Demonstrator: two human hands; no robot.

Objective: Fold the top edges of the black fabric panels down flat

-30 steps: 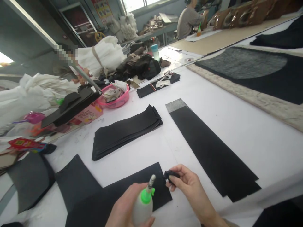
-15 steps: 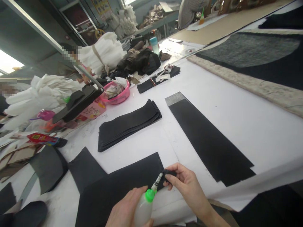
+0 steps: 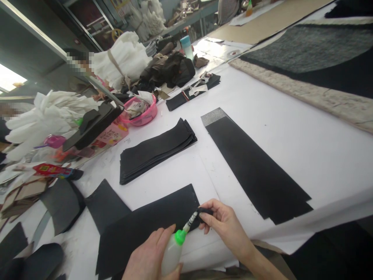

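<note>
My left hand [image 3: 148,252] is wrapped around a translucent squeeze bottle [image 3: 171,254] with a green cap. Its pale, dark-banded nozzle [image 3: 190,221] points up and right, its tip at or very close to a small black piece [image 3: 205,210]. My right hand [image 3: 220,217] pinches that piece between thumb and fingers; whether it is loose or a turned-up corner of the panel I cannot tell. Beneath both hands lies a large flat black panel [image 3: 145,223], its near part hidden by my left hand.
A stack of black strips [image 3: 157,151] lies beyond the panel, a long black strip [image 3: 256,167] to the right. Farther off are a pink basket [image 3: 142,116], a tied black bundle [image 3: 194,93] and white bundles [image 3: 119,58]. Dark cut pieces [image 3: 62,202] lie at left.
The view has shifted slightly. Both hands keep their holds on the bottle and the black piece, and the nozzle stays at the piece's edge.
</note>
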